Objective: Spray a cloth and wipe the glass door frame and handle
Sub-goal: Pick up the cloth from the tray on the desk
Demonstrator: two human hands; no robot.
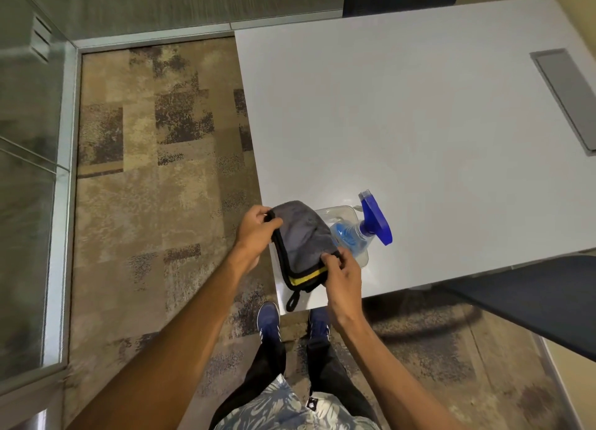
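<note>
1. The person stands at the near corner of a smooth, pale white table [419, 123], looking straight down at both bare hands.
2. Between those hands is a folded grey cloth [303, 236], soft and napped like microfibre, edged in black piping with a yellow band along its lower fold and a small black hanging loop dangling off the corner.
3. The left hand [254, 233] pinches the cloth's upper left edge, thumb over the black trim and fingers curled beneath.
4. The right hand [343, 274] grips the cloth's lower right edge, its fingertips closed on the piping.
5. The cloth sits over the table's corner, held just above or on the surface; I cannot tell which.
6. Just beside it on the right stands a spray bottle [353, 236], clear plastic holding blue liquid, topped by a glossy blue trigger head pointing away from the person. The cloth hides part of the bottle's body.
7. A flat grey rectangular panel [567, 97] is set flush in the far right of the tabletop.
8. To the left runs the glass door [29, 171], its brushed metal frame [61, 203] a straight silver strip meeting the floor.
9. The carpet [154, 171] is blotchy tan and dark brown, in blocky squares.
10. Blue shoes [267, 320] with white stripes rest on it, below dark trousers and a leaf-print shirt hem.
</note>
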